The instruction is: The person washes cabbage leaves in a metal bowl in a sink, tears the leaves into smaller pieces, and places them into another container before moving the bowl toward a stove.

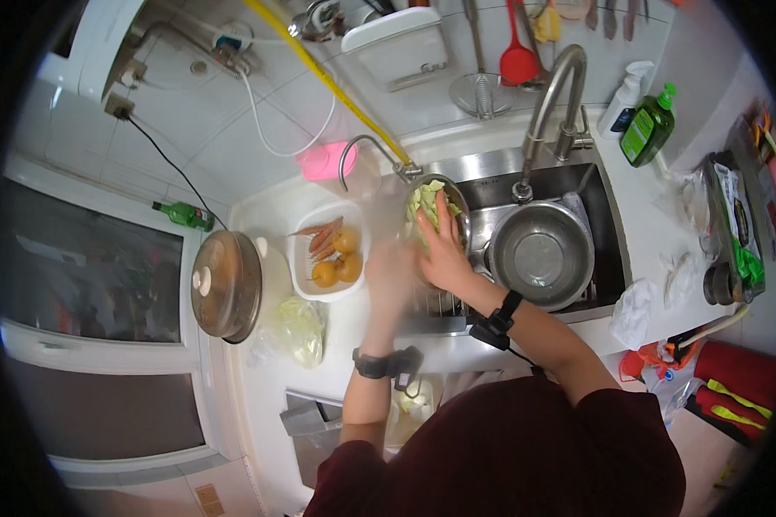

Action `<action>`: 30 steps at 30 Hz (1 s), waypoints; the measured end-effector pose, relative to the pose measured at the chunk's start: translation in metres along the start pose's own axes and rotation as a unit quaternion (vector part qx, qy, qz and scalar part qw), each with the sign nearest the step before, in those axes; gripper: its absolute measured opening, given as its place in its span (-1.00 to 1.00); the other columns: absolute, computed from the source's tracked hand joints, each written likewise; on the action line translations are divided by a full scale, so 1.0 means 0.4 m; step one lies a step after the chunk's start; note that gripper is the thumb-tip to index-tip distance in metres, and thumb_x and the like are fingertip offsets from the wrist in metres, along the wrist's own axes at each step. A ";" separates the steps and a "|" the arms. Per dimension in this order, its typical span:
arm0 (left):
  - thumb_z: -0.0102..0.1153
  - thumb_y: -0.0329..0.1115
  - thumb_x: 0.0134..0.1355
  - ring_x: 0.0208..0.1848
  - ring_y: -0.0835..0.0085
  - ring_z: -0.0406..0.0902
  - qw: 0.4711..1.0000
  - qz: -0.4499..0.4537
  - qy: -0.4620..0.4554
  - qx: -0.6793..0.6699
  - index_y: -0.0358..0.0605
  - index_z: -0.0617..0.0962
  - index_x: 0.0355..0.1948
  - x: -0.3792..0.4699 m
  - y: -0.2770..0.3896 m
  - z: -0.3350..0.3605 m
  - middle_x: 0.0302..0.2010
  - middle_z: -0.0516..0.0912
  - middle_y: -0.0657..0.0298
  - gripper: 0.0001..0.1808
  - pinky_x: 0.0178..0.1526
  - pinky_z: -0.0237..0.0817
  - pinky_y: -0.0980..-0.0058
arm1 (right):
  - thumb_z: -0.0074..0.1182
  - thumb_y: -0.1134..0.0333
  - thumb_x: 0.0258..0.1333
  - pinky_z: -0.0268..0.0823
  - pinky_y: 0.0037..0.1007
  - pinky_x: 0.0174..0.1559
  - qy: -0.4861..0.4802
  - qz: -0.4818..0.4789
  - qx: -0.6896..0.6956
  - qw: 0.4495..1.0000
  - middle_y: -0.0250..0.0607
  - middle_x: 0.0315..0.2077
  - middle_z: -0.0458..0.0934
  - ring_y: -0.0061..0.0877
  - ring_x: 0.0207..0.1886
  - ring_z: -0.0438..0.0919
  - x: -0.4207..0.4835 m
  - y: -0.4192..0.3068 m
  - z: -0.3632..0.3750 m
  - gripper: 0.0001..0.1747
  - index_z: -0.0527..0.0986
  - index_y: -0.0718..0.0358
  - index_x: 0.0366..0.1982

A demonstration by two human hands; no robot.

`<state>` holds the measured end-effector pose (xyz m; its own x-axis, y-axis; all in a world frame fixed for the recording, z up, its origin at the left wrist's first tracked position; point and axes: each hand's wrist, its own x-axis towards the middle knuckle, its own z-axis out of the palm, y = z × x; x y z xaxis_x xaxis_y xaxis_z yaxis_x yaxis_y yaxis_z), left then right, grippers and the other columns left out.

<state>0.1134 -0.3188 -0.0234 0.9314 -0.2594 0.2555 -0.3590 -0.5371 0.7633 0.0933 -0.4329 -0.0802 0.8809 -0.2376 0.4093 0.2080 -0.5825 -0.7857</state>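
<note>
My right hand [445, 253] presses with spread fingers on pale green cabbage leaves [427, 197] in a metal bowl or strainer [463, 203] at the sink's left side. Beside it, to the left, my left hand [391, 271] is strongly blurred; whether it holds anything cannot be told. A wide steel basin [542, 255] with a little water in it stands in the right part of the steel sink [611, 226], below the curved faucet [524, 190]. My hands hide part of the cabbage and its bowl.
Left of my hands, a white basket [304, 284] holds carrots [326, 236] and round yellow-orange fruits or vegetables [325, 274]. Near it are a bagged green vegetable [301, 329] and a lidded pot [225, 284]. Bottles [648, 129] stand behind the sink at right; crumpled plastic [634, 313] lies at its right edge.
</note>
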 end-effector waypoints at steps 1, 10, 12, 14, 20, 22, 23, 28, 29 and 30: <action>0.09 -0.37 0.15 -0.59 0.72 0.13 1.000 0.007 -0.004 0.005 -0.16 0.34 -0.60 0.005 0.041 0.000 -0.67 0.29 0.45 -0.75 -0.55 0.01 0.67 | 0.08 0.27 -0.05 -0.05 0.09 0.17 0.013 0.010 0.029 0.999 0.13 0.29 -0.33 0.33 0.21 -0.09 0.004 -0.004 -0.007 -0.27 0.15 0.18 0.21; 0.16 -0.38 0.04 -0.69 0.47 0.26 0.973 0.146 -0.017 0.178 -0.26 0.41 -0.56 0.031 0.223 0.020 -0.73 0.36 0.20 -0.79 -0.57 0.11 0.48 | 0.04 0.27 -0.03 -0.17 0.06 0.23 0.101 0.000 0.120 0.988 0.28 0.25 -0.36 0.28 0.26 -0.23 0.042 -0.006 -0.062 -0.20 0.01 0.31 0.23; 0.16 -0.37 0.03 -0.69 0.39 0.29 0.971 0.156 -0.026 0.178 -0.26 0.40 -0.57 0.033 0.255 0.027 -0.72 0.37 0.16 -0.79 -0.56 0.13 0.44 | 0.05 0.26 -0.05 -0.23 0.04 0.26 0.109 -0.004 0.166 0.980 0.31 0.24 -0.38 0.24 0.28 -0.28 0.045 0.005 -0.066 -0.15 -0.04 0.36 0.23; 0.17 -0.37 0.03 -0.68 0.31 0.32 0.970 0.164 -0.034 0.175 -0.26 0.40 -0.57 0.030 0.277 0.035 -0.71 0.39 0.13 -0.78 -0.55 0.15 0.40 | 0.05 0.25 -0.05 -0.26 0.03 0.26 0.113 -0.011 0.157 0.981 0.32 0.24 -0.39 0.24 0.28 -0.29 0.049 0.016 -0.064 -0.13 -0.07 0.37 0.24; 0.16 -0.35 0.01 -0.63 0.12 0.36 0.960 0.204 -0.042 0.188 -0.24 0.36 -0.60 0.028 0.324 0.042 -0.69 0.39 0.06 -0.75 -0.53 0.17 0.29 | 0.06 0.19 -0.05 -0.31 0.02 0.27 0.104 -0.021 0.078 0.991 0.39 0.23 -0.39 0.22 0.29 -0.35 0.068 0.024 -0.051 -0.03 -0.20 0.37 0.25; 0.15 -0.35 0.01 -0.62 0.09 0.36 0.955 0.219 -0.032 0.196 -0.24 0.35 -0.60 0.028 0.325 0.041 -0.69 0.39 0.05 -0.75 -0.52 0.17 0.27 | 0.07 0.18 -0.05 -0.32 0.02 0.27 0.109 -0.030 0.086 0.990 0.40 0.22 -0.39 0.23 0.29 -0.36 0.069 0.024 -0.050 -0.01 -0.22 0.37 0.25; 0.15 -0.35 0.01 -0.62 0.09 0.36 0.956 0.217 -0.030 0.196 -0.24 0.35 -0.60 0.030 0.324 0.040 -0.69 0.39 0.05 -0.75 -0.52 0.17 0.27 | 0.08 0.15 -0.06 -0.33 0.02 0.27 0.113 -0.037 0.081 0.990 0.41 0.22 -0.39 0.22 0.29 -0.36 0.069 0.025 -0.049 0.01 -0.23 0.37 0.26; 0.15 -0.33 0.01 -0.59 0.06 0.36 0.917 0.333 -0.034 0.218 -0.24 0.35 -0.60 0.029 0.335 0.043 -0.68 0.38 0.05 -0.74 -0.51 0.18 0.25 | 0.09 0.08 -0.08 -0.35 0.05 0.27 0.136 -0.030 0.116 0.983 0.43 0.21 -0.39 0.23 0.29 -0.37 0.069 0.047 -0.053 0.05 -0.24 0.36 0.26; 0.15 -0.33 0.01 -0.59 0.06 0.36 0.918 0.331 -0.035 0.217 -0.24 0.35 -0.60 0.031 0.329 0.046 -0.68 0.38 0.05 -0.74 -0.51 0.18 0.25 | 0.09 0.06 -0.08 -0.36 0.07 0.26 0.141 -0.041 0.094 0.985 0.43 0.21 -0.38 0.23 0.29 -0.38 0.069 0.053 -0.055 0.05 -0.24 0.36 0.26; 0.15 -0.33 0.01 -0.59 0.06 0.37 0.932 0.298 -0.043 0.200 -0.23 0.35 -0.60 0.032 0.319 0.048 -0.68 0.38 0.05 -0.74 -0.50 0.18 0.24 | 0.08 0.05 -0.08 -0.37 0.08 0.26 0.142 -0.045 0.083 0.985 0.43 0.21 -0.38 0.24 0.29 -0.39 0.067 0.055 -0.056 0.06 -0.24 0.36 0.26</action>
<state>0.0781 -0.4061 0.0660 0.5573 -0.6612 0.5022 -0.8211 -0.5289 0.2148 0.1120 -0.4693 -0.0762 0.7065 -0.4123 0.5752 0.3672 -0.4813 -0.7960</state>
